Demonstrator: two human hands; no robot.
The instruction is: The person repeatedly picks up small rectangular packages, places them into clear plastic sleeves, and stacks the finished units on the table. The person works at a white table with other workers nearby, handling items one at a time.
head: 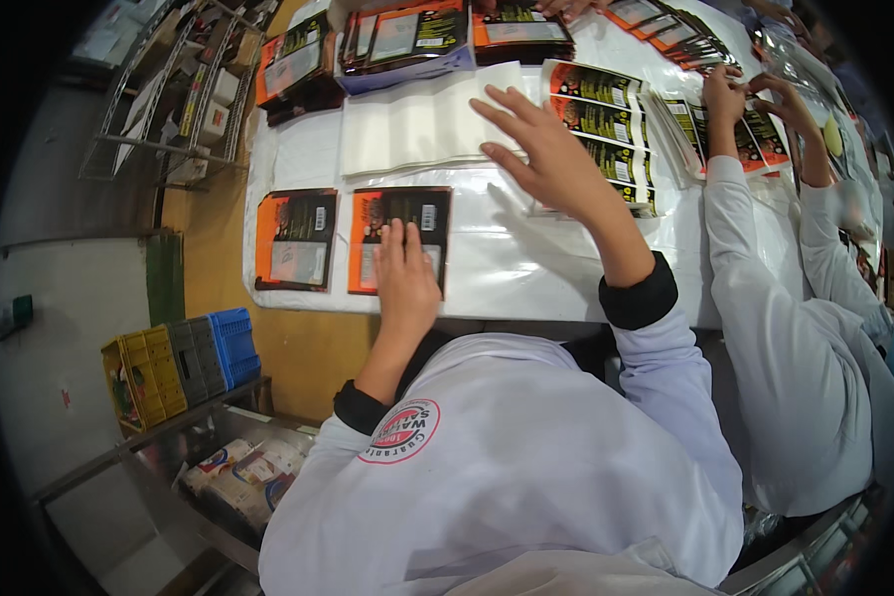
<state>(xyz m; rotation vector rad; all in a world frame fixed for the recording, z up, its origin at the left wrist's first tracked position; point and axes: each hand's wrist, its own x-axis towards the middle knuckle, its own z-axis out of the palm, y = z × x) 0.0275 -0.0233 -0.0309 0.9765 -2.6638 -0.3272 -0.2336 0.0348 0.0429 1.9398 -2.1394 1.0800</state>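
My left hand (406,281) lies flat, fingers slightly apart, on an orange and black printed pouch (402,205) with a translucent window. To its left lies a similar pouch (296,238) on the white-covered table (521,276). My right hand (540,149) hovers with spread fingers between white backing sheets (425,123) and a stack of printed label sheets (603,115); nothing shows in its grasp. The label sheets carry rows of orange, black and green labels, partly hidden behind my right hand and forearm.
Stacked pouches (294,71) and an open box of pouches (410,63) stand at the table's far side. At right, a co-worker's hands (726,93) are over label sheets. More pouches (670,33) fan out beyond. Wire shelving (171,97) and plastic crates (194,357) stand left.
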